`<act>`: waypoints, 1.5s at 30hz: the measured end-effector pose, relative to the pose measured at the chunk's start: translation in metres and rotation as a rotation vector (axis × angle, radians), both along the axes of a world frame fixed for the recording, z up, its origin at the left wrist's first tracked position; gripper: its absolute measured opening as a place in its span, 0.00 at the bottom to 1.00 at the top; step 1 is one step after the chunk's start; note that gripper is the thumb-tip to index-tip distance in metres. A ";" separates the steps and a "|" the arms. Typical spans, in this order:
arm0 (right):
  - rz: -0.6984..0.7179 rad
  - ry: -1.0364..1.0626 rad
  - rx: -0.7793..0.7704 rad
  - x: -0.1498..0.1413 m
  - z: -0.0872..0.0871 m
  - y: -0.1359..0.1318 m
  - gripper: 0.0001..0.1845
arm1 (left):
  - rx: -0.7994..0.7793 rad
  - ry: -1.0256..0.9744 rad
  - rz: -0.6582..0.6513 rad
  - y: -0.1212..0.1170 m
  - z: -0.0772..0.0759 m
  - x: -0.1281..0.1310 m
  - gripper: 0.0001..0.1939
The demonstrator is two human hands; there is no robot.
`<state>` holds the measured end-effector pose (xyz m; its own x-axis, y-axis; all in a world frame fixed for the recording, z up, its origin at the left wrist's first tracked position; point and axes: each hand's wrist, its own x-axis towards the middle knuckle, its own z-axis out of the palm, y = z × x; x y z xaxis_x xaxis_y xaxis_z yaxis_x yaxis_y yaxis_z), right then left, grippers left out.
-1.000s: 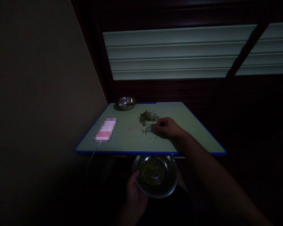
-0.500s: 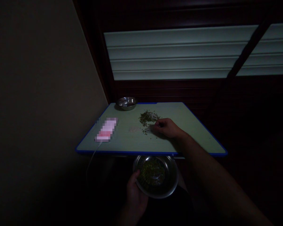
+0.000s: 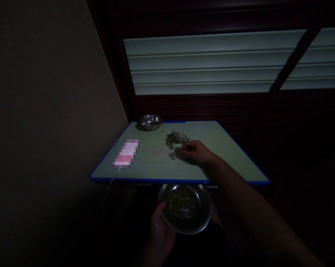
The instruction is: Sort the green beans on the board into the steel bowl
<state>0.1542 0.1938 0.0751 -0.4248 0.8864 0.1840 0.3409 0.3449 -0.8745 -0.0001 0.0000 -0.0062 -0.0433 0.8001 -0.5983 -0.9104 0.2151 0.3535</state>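
My left hand grips the rim of a steel bowl, its thumb over the edge. Small green grains, perhaps mung beans, lie in the bowl, which is just below the table's near edge. Over the tabletop my right hand is closed in a pinch. Whatever its fingers hold is too dark and small to name. Right beside the fingertips is a pale patch with a few grains round it. A loose pile of the same dark green grains spreads just beyond this hand.
The pale green table has a blue rim. A second steel bowl stands at its back left corner. A blurred-out phone with a white cable lies on the left. A faint patch of pale bits is near the middle.
My right hand's fingers have shifted very slightly beside the pale patch. My left hand and the bowl have barely moved.
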 end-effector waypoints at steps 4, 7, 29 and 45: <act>0.013 0.021 -0.019 0.000 -0.001 0.001 0.12 | 0.013 -0.022 -0.008 -0.001 0.000 0.000 0.15; 0.012 0.029 -0.001 -0.001 -0.002 0.001 0.12 | 0.007 -0.022 -0.002 0.000 0.001 0.000 0.16; -0.056 -0.055 0.050 0.000 -0.004 0.006 0.13 | -0.011 -0.001 0.013 0.000 0.002 0.001 0.13; 0.006 -0.012 0.035 -0.005 -0.001 0.004 0.11 | -0.010 -0.017 -0.015 -0.001 0.001 0.000 0.11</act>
<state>0.1493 0.1975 0.0738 -0.4328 0.8768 0.2097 0.3486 0.3772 -0.8580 0.0001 -0.0014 -0.0055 -0.0208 0.7946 -0.6068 -0.9129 0.2324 0.3356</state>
